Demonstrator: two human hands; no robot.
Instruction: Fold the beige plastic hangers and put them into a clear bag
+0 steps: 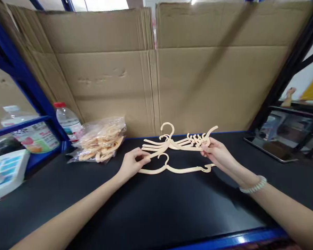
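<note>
1. My left hand (131,163) pinches the left arm of a stack of cream hangers (177,141).
2. My right hand (216,152) clamps its right end.
3. A single hanger (172,169) lies on the black surface (156,208), at 6 o'clock of the stack.
4. A bag of hangers (101,140) sits at 9 o'clock.

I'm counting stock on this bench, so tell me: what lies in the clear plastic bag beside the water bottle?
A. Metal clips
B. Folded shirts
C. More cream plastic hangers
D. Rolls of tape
C: the clear plastic bag by the water bottle is packed with cream hangers like the bunch of hangers that the right hand and left hand hold.
</note>
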